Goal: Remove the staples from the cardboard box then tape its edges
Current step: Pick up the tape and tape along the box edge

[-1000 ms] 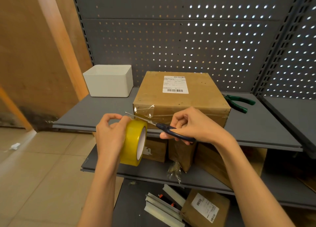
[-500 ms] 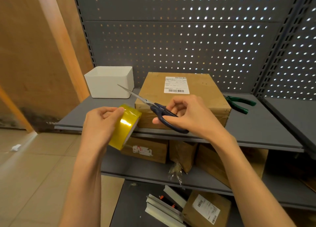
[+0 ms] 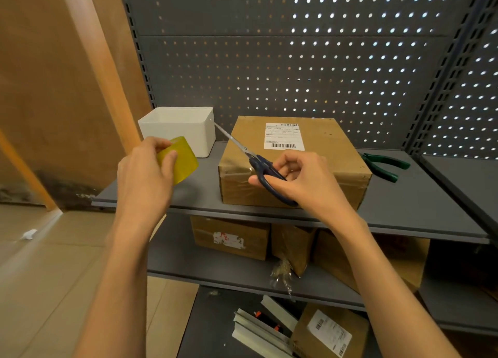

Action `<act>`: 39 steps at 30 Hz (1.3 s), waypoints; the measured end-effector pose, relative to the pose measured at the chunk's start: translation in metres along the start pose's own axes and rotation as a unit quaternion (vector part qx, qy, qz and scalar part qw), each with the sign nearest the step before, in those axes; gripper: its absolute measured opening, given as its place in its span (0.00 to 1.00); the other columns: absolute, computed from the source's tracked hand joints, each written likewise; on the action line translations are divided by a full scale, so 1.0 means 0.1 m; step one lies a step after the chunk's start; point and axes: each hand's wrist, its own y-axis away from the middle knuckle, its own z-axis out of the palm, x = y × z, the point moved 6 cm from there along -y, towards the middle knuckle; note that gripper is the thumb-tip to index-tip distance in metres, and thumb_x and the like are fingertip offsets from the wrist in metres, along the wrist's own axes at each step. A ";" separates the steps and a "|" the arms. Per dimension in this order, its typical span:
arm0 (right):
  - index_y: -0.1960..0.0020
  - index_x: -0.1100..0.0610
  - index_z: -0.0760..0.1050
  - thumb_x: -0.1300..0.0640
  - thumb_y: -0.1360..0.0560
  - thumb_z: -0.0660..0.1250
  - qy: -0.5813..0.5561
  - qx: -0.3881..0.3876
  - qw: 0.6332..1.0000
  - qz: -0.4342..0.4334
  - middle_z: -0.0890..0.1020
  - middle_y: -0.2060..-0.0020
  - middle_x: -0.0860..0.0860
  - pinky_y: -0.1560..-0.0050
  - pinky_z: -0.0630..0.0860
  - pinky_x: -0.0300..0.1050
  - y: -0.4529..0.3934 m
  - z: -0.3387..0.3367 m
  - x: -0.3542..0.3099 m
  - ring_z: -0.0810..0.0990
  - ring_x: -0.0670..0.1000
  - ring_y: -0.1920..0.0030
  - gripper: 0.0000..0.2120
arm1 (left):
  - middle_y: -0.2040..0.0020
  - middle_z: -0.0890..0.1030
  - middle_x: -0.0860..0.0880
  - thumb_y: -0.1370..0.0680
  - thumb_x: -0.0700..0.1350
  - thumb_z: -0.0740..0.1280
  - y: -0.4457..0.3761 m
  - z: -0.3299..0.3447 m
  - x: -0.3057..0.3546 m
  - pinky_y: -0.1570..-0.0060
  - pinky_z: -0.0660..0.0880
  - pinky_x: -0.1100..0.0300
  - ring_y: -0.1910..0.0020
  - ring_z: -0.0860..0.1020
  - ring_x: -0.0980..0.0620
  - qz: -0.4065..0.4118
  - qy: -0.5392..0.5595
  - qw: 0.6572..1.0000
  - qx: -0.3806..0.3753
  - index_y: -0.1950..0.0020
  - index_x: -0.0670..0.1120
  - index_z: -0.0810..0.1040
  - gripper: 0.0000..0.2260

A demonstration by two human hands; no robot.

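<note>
The cardboard box (image 3: 293,163) sits on the grey shelf (image 3: 420,206), label side up, straight ahead of the hands and slightly to the right, its front face toward the person and its long side running left to right along the shelf edge. The right hand (image 3: 301,181) is the nearer one: it hovers directly in front of the box's front top edge, fingers curled through the dark blue handles of the scissors (image 3: 258,166), whose blades appear closed and point up and left, away from the box toward the white bin (image 3: 180,128). The left hand (image 3: 147,174) is off to the box's left, level with the gap between bin and box, gripping the yellow tape roll (image 3: 179,159) with fingers wrapped over its rim. Clear tape seems to lie already across the front left corner of the box, though the glare makes its extent hard to judge. For another edge, the roll would have to travel rightward to the box, while the scissors need only tip down. Green-handled pliers (image 3: 385,166) lie on the shelf just right of the box.
</note>
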 end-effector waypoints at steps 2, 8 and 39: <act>0.62 0.56 0.77 0.39 0.42 0.74 -0.007 0.014 1.000 -0.001 0.79 0.72 0.46 0.73 0.70 0.30 0.00 -0.03 0.00 0.75 0.40 0.72 0.22 | 0.44 0.79 0.39 0.21 0.42 0.62 -0.06 0.08 -0.01 0.48 0.67 0.50 0.44 0.73 0.37 0.032 -0.015 0.999 -0.011 0.40 0.42 0.75 0.11; 0.64 0.52 0.76 0.37 0.43 0.74 -0.011 0.038 0.999 0.009 0.79 0.74 0.42 0.73 0.69 0.29 -0.01 -0.05 0.03 0.75 0.39 0.71 0.19 | 0.45 0.79 0.40 0.22 0.39 0.63 -0.17 0.47 -0.19 0.46 0.68 0.48 0.45 0.75 0.38 0.055 -0.044 0.996 -0.061 0.42 0.41 0.75 0.10; 0.55 0.66 0.77 0.57 0.26 0.68 0.327 0.222 0.879 0.265 0.79 0.62 0.59 0.62 0.67 0.45 0.46 -1.47 1.00 0.77 0.58 0.58 0.10 | 0.49 0.80 0.41 0.26 0.40 0.67 -0.34 0.91 -0.55 0.46 0.70 0.48 0.47 0.76 0.39 -0.015 -0.039 0.981 -0.191 0.49 0.41 0.76 0.07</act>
